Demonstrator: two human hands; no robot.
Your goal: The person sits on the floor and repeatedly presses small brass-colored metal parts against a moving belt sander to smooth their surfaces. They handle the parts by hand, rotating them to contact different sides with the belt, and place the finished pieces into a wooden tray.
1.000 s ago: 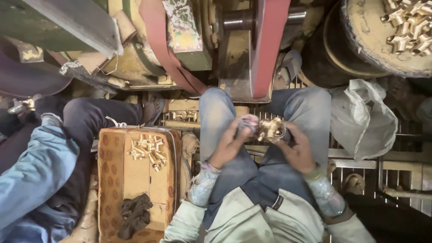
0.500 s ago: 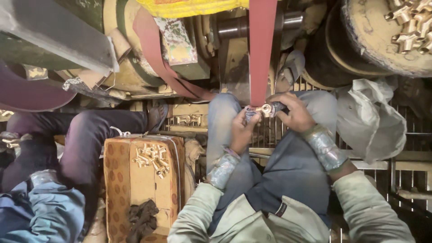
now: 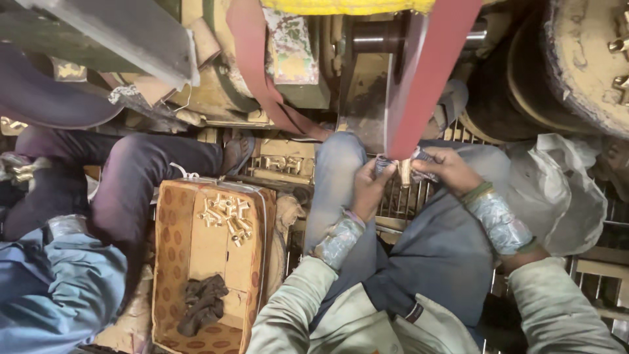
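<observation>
My left hand (image 3: 370, 187) and my right hand (image 3: 442, 169) meet in front of me above my knees, both pinching a small brass fitting (image 3: 405, 172) through bits of cloth. The fitting sits right at the lower end of a red sanding belt (image 3: 429, 75) that runs up to the machine. Grey tape wraps both of my wrists. Whether the fitting touches the belt is hard to tell.
At my left, a patterned cardboard box (image 3: 177, 262) holds several brass fittings (image 3: 226, 215) and a dark rag (image 3: 202, 303). Another person in blue sleeves and dark trousers (image 3: 131, 183) sits further left. A round tray (image 3: 583, 65) and a white plastic bag (image 3: 570, 190) are at right.
My hands have risen from my lap toward the red belt, carrying the brass fitting with them. The view has tilted slightly, and the person at left has shifted.
</observation>
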